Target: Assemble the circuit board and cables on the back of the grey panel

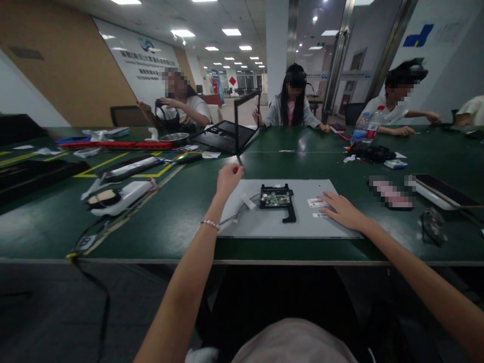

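Note:
A flat grey panel [260,228] lies on the table in front of me. On its middle sits a green circuit board [278,198] in a black bracket [290,214], with grey cables [231,218] running off to the left. My left hand [229,179] is closed above the panel's far left corner, fingers curled together; whether anything is in them is hidden. My right hand [342,210] rests flat on the panel's right side with fingers spread, beside white labels [316,202].
A black frame [227,136] stands beyond the panel. White devices with cables [126,197] lie left. To the right are a phone [391,193], a white-edged device [434,191], bottles [372,125] and a black bundle [372,152]. Several people sit across the table [181,247].

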Demonstrator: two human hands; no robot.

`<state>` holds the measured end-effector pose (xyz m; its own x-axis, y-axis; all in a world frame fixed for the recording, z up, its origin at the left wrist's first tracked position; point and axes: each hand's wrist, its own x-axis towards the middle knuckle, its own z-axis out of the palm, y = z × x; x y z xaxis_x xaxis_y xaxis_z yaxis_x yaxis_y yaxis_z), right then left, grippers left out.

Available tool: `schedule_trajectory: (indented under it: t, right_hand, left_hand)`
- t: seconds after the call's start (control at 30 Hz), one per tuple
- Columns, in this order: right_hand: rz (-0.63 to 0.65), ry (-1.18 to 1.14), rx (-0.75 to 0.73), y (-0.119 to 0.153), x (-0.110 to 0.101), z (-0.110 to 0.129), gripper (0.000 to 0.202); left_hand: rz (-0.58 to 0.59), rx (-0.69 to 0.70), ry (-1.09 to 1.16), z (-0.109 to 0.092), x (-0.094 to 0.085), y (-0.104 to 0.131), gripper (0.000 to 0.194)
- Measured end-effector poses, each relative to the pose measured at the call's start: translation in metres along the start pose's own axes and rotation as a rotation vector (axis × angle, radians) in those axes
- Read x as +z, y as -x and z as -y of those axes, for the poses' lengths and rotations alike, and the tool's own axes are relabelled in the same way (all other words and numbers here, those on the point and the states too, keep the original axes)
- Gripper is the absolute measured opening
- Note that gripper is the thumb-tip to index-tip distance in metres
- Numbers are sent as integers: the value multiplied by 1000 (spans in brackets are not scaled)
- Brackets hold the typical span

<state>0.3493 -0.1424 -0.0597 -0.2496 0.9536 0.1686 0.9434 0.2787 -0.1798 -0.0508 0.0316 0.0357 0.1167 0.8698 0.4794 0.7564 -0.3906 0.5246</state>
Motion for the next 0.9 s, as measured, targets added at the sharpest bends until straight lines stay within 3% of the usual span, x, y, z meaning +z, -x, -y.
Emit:
schedule_trajectory:
  t: [0.1, 0.27, 0.57, 0.73, 0.9]
  right_hand:
    - [9, 11, -10, -7, 3, 9, 62]
    - [25, 23, -6, -22, 7, 29, 64]
    - [58, 14, 10, -52, 10, 69, 64]
    - [95, 24, 52, -65, 11, 89, 63]
    - [93, 13, 63, -78, 13, 104, 64]
  left_hand:
    - [-45, -6, -105, -10, -6, 6, 29]
    - [14, 3, -272, -25, -7, 15, 28]
    - [136, 253, -253, -30, 15, 23, 29]
    - [126, 293, -285, -36, 23, 30, 30]
    - [193, 349, -314, -43, 31, 39, 42]
